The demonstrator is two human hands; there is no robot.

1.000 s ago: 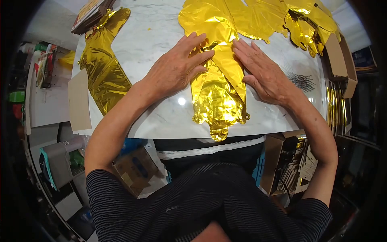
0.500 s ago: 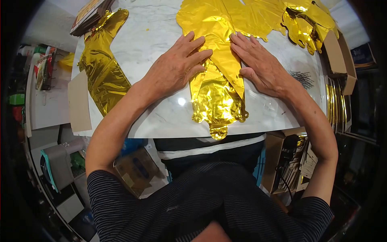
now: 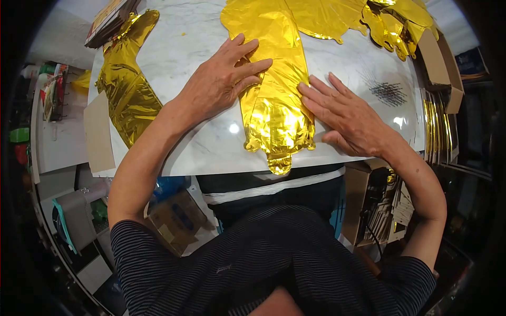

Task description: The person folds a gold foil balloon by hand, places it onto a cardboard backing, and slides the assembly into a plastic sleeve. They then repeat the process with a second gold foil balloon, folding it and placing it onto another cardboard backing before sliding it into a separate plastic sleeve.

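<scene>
**On the bench [image 3: 203,152]: gold foil piece [image 3: 276,79] laid out, both hands open on it**

Head view: foil piece is the reference. It lies lengthwise in front of the torso, rounded tab at the near edge of the bench. Shiny and wrinkled at the near end, smoother further up. Far end meets more gold foil [image 3: 327,18], boundary between them unclear.

Left hand [image 3: 216,79]: on the foil piece's left margin, fingers open and spread, tips on the foil, nothing gripped. Right hand [image 3: 353,118]: at its right margin, fingers open, foremost tips on the edge, thumb out to the side, no grip.

Left of the foil piece, well apart: second foil piece [image 3: 126,79], cardboard flap [image 3: 98,134] just beside that. Far left of it: stacked cartons [image 3: 109,23].

Right of the foil piece: dark bristly patch [image 3: 387,92], then cardboard box [image 3: 437,66] further out. Crumpled foil [image 3: 387,34] sits beyond it, far right.
</scene>
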